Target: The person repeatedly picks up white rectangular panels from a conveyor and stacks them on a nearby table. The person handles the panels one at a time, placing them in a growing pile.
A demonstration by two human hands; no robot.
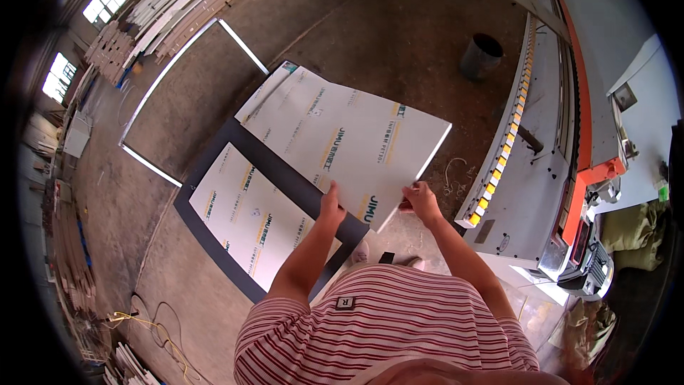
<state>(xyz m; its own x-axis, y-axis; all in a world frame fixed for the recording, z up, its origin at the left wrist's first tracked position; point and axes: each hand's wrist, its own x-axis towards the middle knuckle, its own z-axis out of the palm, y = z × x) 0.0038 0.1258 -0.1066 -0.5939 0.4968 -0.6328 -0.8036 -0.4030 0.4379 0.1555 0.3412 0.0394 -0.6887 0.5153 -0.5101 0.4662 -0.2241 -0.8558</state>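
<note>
A white panel, covered in printed film, is held in front of me by its near end. My left hand grips its near left edge, thumb on top and fingers hidden beneath. On the right edge, close to the near corner, my right hand is closed on the same panel. The panel's far left part overlaps a dark surface. A second white film-covered panel lies flat on that dark surface, left of my left hand.
Along the right runs a long machine with an orange edge and a yellow-and-white strip. A dark bin stands on the floor ahead. A white floor frame and stacked boards are at the left. Cables lie lower left.
</note>
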